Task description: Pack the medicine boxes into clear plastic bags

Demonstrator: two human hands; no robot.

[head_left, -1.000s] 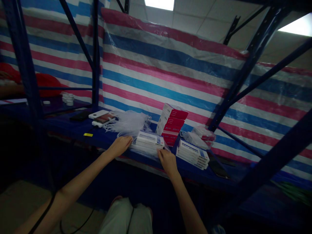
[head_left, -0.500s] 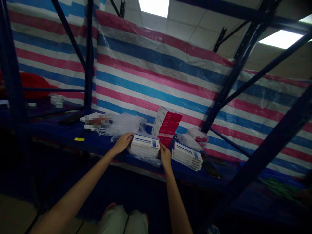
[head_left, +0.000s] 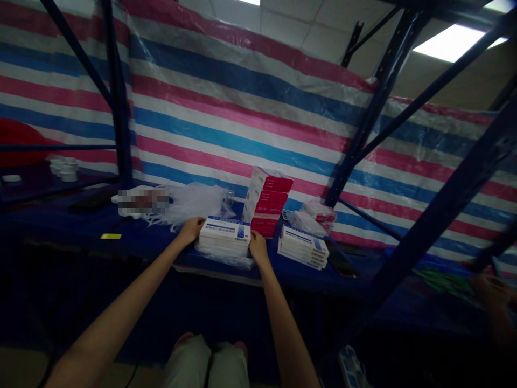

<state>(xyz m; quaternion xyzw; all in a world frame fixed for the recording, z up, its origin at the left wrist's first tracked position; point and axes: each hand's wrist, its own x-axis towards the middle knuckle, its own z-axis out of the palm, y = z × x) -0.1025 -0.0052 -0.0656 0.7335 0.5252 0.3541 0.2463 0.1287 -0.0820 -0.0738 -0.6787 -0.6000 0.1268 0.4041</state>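
Have the bare left hand (head_left: 193, 230) at the left end of a low stack of flat white cardboard boxes with blue bands (head_left: 224, 231), and the bare right hand (head_left: 257, 248) at its right end. Bend the fingers of both in against those ends; cannot tell the gap between fingers and thumbs, nor whether gripping or only steadying. Find the stack near the front edge of a dark blue bench (head_left: 149, 242), with crumpled clear plastic film (head_left: 232, 262) showing at its base. See behind its right end a tower of red-and-white cardboard boxes (head_left: 269, 202); to the right, a second stack of flat white boxes (head_left: 302, 248), with a plastic-wrapped red-and-white bundle (head_left: 320, 212) behind and a flat black slab (head_left: 343, 265) alongside. Notice, behind the left hand, a heap of translucent white plastic bags (head_left: 197, 202), and farther left a small yellow strip (head_left: 111, 236). Make out round white tubs (head_left: 68, 171) at far left, and a co-worker's blurred hand (head_left: 493, 291) at far right.
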